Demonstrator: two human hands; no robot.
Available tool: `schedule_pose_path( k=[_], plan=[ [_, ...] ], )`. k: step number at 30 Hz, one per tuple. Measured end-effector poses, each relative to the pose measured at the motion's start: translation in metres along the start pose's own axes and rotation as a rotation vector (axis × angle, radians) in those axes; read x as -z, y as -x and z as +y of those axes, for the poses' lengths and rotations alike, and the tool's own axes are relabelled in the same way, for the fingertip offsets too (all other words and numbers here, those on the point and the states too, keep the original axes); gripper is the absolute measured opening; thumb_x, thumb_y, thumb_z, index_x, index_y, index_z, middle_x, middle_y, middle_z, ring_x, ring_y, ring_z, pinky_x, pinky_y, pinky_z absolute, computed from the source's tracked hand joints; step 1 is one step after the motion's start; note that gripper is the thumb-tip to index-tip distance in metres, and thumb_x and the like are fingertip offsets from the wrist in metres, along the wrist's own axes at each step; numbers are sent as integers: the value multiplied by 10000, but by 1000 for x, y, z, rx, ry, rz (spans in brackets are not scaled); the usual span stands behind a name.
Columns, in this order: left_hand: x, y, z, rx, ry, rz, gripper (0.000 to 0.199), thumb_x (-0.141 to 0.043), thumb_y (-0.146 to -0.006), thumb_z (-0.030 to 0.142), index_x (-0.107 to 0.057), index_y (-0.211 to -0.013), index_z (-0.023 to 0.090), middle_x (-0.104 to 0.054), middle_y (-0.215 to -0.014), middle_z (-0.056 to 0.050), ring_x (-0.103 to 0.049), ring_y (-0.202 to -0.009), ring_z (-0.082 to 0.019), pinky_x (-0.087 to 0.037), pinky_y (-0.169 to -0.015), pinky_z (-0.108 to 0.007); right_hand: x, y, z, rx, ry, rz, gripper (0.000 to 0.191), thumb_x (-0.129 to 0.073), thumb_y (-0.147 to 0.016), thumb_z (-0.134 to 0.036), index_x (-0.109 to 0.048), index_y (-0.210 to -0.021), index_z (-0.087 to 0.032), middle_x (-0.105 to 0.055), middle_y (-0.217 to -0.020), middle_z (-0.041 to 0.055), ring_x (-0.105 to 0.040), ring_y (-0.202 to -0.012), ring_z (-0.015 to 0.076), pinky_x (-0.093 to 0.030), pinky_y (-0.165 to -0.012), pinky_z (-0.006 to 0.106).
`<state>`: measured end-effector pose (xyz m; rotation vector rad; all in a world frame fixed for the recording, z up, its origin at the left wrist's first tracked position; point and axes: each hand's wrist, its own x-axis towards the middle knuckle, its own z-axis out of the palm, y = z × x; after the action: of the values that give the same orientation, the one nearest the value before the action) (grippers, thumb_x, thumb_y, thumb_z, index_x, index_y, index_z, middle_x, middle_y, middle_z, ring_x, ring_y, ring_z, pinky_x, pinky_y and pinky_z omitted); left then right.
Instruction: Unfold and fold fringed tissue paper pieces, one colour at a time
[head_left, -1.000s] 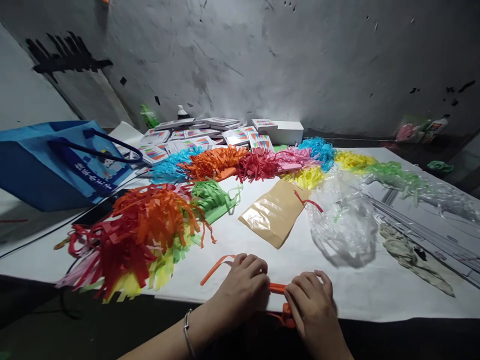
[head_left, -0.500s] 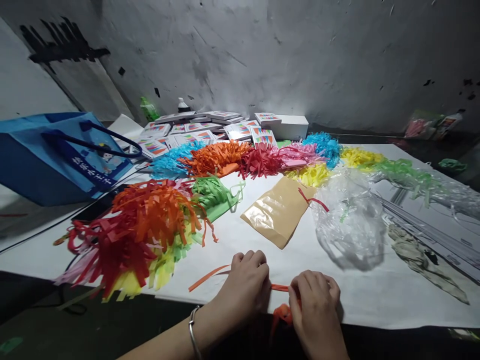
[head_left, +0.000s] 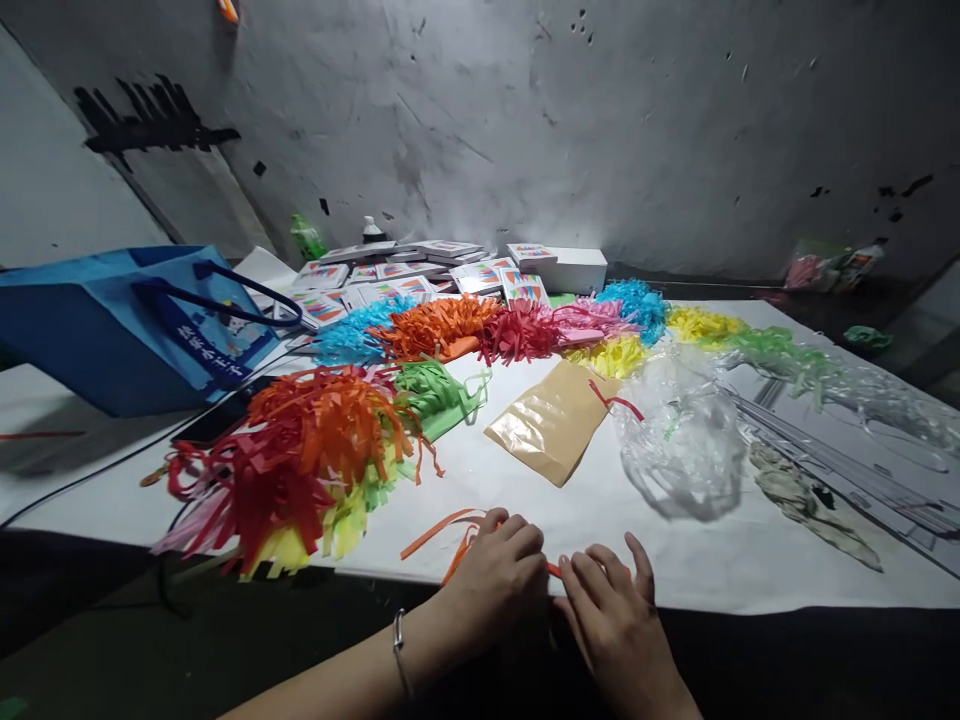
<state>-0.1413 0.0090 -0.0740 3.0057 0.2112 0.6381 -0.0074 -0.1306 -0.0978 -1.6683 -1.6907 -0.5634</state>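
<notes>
At lower centre of the frame, by the bench's (head_left: pixel 720 560) near edge, an orange paper strip (head_left: pixel 554 570) runs crosswise between my hands: left (head_left: pixel 501 562) curled closed on it, right (head_left: pixel 611 600) laid over it, pinch hidden; loose orange ends (head_left: pixel 430 530) trail leftward.

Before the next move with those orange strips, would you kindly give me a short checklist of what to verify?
1. Left hand holding the orange strips: ok, loose ends stick out on its left.
2. Right hand beside it: ok, a bit of orange shows between the two.
3. Right hand's grip firm: cannot tell, its palm side is hidden.
4. Brown packet apart from both hands: ok, it lies beyond them.
5. Fringe pile wholly on the table: not ok, yellow ends overhang the near edge.
</notes>
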Motion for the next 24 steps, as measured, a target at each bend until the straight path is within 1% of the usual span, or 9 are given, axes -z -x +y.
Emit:
schedule_pose_path(
  k=[4,7,9,11,14,16,20,22,24],
  plan=[
    [0,9,9,6,37,46,186,-535,-950,128,-621,-794,182,-629,-813,-16,-505,-764,-177,-319,-779,-357,-1,8,-4,30,45,43,248,-466,-995,-121,-688,-1101,-153,-743,-948,27,-639,-958,208,-197,-1187,526],
    [11,20,24,80,212,39,251,-477,-969,146,-674,-819,187,-655,-813,-32,-514,-727,-171,-324,-751,-348,9,17,-5,51,-19,101,252,-462,-994,-105,-703,-1045,-157,-748,-890,15,-661,-922,187,-254,-1163,513],
    [23,25,35,233,497,-50,258,-474,-984,225,-724,-922,201,-687,-875,-50,-557,-774,-179,-356,-771,-337,23,20,-5,96,-58,94,242,-480,-989,-112,-705,-1064,-162,-762,-915,6,-674,-944,179,-241,-1174,503],
    [34,25,43,459,906,-192,279,-531,-968,369,-745,-982,190,-700,-899,-54,-582,-796,-184,-394,-752,-307,40,19,-4,182,-60,43,243,-511,-977,-120,-702,-1118,-171,-773,-961,-7,-687,-973,171,-190,-1207,485],
    [44,21,49,750,1444,-384,421,-739,-780,554,-741,-792,133,-625,-690,-3,-505,-621,-128,-345,-585,-238,62,11,-5,258,-50,17,244,-554,-954,-141,-707,-1137,-192,-783,-977,-20,-708,-962,172,-137,-1234,472],
    [45,18,52,840,1625,-442,467,-835,-658,566,-701,-694,120,-532,-571,39,-405,-519,-84,-258,-513,-222,70,7,-7,244,-50,27,228,-583,-939,-155,-710,-1120,-208,-786,-977,-15,-718,-946,184,-151,-1230,483],
    [43,18,64,910,1785,-362,471,-886,-611,537,-661,-685,129,-509,-537,55,-346,-484,-58,-213,-505,-219,68,12,-14,214,-25,75,221,-616,-914,-152,-695,-1115,-201,-790,-952,-2,-733,-909,187,-188,-1217,480],
    [40,19,71,929,1843,-295,480,-908,-590,516,-643,-678,126,-537,-570,43,-389,-525,-65,-255,-538,-212,64,18,-19,200,-49,115,198,-615,-891,-105,-695,-1056,-180,-784,-866,-3,-735,-839,174,-216,-1197,472],
    [39,20,74,929,1868,-251,486,-918,-582,504,-639,-693,121,-570,-614,25,-443,-572,-80,-305,-576,-213,59,22,-26,98,-126,160,173,-620,-869,-72,-687,-985,-181,-755,-785,-10,-720,-769,163,-294,-1137,473]
  ],
)
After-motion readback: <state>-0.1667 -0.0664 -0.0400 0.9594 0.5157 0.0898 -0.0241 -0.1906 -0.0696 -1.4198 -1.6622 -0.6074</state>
